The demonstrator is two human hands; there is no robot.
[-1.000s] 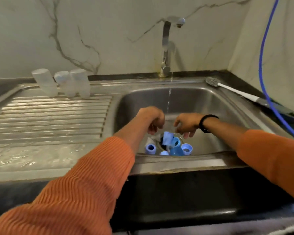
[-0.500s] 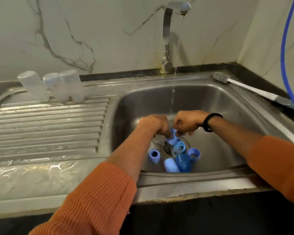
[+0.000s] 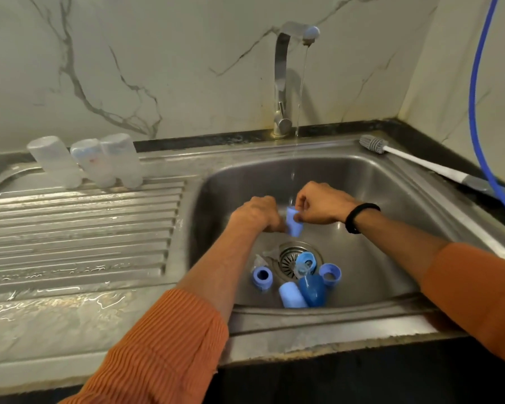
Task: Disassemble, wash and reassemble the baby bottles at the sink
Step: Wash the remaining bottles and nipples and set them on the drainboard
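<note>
1. Baby bottle cap (image 3: 294, 221), pale blue, is held over the sink (image 3: 391, 182) basin, under a thin stream from the tap (image 3: 282, 83).
2. The left hand (image 3: 257, 212) reaches in knuckles up, its fingers curled round the cap's near side.
3. The right hand (image 3: 318, 207), a black band at its wrist, pinches the cap's far side between thumb and fingers.
4. Around the drain (image 3: 289, 259) lie two blue collars (image 3: 262, 277), a light blue cap (image 3: 291, 295), a darker blue cap (image 3: 312, 290) and a blue ring (image 3: 305, 259).
5. Three clear bottles (image 3: 99, 161) stand upside down on the drainboard (image 3: 70, 223).
6. A bottle brush (image 3: 420, 163) lies on the sink's right rim.
</note>
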